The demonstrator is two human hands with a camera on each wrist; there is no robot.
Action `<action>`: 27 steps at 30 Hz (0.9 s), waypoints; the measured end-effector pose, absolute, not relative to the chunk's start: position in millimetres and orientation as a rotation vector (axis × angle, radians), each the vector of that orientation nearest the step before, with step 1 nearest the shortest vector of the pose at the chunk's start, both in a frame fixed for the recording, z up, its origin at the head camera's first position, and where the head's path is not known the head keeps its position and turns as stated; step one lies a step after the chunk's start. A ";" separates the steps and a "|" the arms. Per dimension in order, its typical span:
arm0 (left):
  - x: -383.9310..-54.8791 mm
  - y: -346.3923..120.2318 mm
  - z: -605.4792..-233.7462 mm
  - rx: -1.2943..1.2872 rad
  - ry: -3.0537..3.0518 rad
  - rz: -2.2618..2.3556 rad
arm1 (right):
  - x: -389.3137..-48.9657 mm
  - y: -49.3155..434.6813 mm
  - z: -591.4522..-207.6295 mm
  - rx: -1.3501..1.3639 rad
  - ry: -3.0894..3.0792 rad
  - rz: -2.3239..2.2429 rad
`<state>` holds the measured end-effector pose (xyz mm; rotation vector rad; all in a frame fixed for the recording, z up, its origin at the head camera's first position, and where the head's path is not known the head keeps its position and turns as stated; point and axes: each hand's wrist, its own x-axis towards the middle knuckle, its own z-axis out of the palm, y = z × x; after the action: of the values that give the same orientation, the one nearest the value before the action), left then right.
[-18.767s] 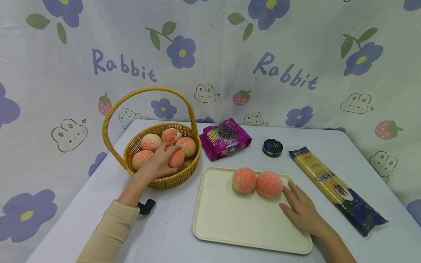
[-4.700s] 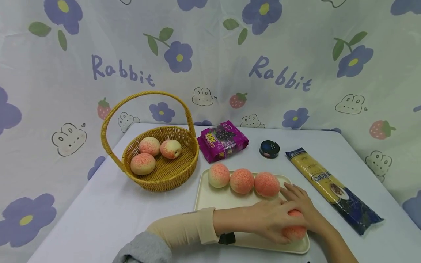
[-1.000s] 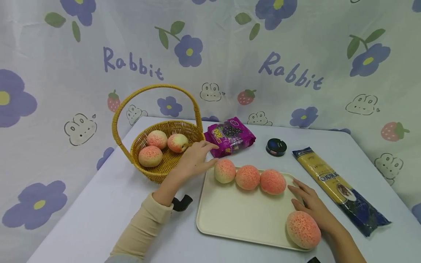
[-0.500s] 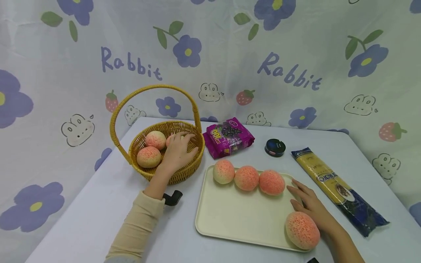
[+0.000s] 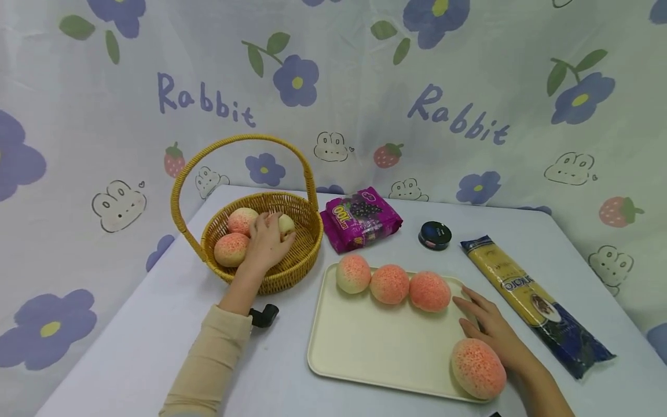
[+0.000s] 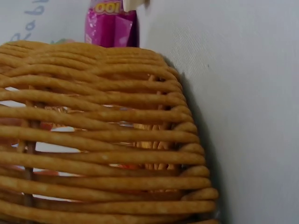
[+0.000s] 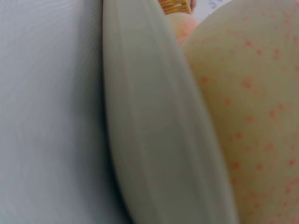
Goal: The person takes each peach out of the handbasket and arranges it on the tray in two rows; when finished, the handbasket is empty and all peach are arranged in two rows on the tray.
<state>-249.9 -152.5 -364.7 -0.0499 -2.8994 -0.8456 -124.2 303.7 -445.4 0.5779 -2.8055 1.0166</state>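
In the head view my left hand (image 5: pixel 267 243) reaches into the wicker basket (image 5: pixel 292 278). Its fingers and thumb are around a pale peach (image 5: pixel 286 226), partly hidden behind them. Two more peaches (image 5: pixel 231 249) lie to its left in the basket. My right hand (image 5: pixel 490 333) lies at the right edge of the cream tray (image 5: pixel 375 347), fingers loosely extended. Near its wrist a large peach (image 5: pixel 477 368) sits in the tray's near right corner. Three peaches (image 5: pixel 389 284) stand in a row along the far side. The left wrist view shows mostly basket weave (image 6: pixel 93 135).
A purple grape-print packet (image 5: pixel 361 219) lies right of the basket. Behind the tray is a round dark tin (image 5: pixel 435 235). A long yellow and blue pasta packet (image 5: pixel 537 304) lies on the right. The basket's tall handle (image 5: pixel 245 138) arches above it.
My left hand has moved left from beside the tray into the basket, onto a peach. Earlier, peaches went from the basket to the tray. The right hand has stayed at the tray's edge.
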 end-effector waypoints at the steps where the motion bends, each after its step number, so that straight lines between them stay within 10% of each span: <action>1: -250.5 -153.0 -364.8 -0.035 -2.911 -0.850 | -124.0 303.6 -445.7 0.576 -2.805 1.016; 27: -249.4 -148.2 -365.8 -0.181 -2.905 -0.860 | -125.8 303.8 -444.8 0.593 -2.806 0.985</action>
<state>-249.4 -148.2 -365.8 -0.1806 -2.9049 -0.8601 -125.8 303.8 -444.8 0.5925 -2.8064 0.9846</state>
